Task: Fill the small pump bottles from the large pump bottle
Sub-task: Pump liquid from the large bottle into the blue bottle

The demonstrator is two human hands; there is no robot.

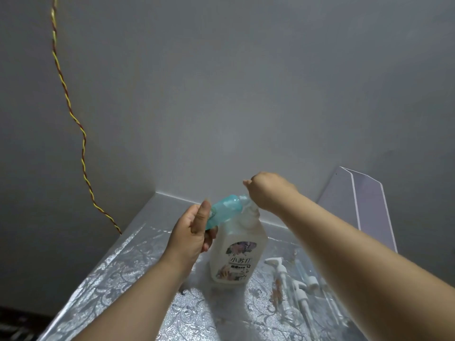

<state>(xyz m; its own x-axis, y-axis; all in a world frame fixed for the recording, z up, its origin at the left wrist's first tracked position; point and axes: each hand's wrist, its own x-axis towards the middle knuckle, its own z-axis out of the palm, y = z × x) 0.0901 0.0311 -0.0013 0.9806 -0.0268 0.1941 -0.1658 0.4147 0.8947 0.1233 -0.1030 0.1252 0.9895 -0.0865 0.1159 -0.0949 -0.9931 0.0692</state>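
The large translucent white bottle (pixel 237 257) with a flowered label stands upright on the silver patterned table (pixel 118 274). My left hand (pixel 190 232) grips a small blue-green bottle (pixel 225 209), tilted with its mouth against the large bottle's pump spout. My right hand (pixel 264 190) sits on top of the pump head, which it hides; its fingers are curled downward.
Several clear small bottles and loose white pump heads (pixel 302 289) lie on the table under my right forearm. A pale board (pixel 362 205) leans on the wall at the back right. A twisted red-yellow cord (pixel 73 119) hangs down the left wall.
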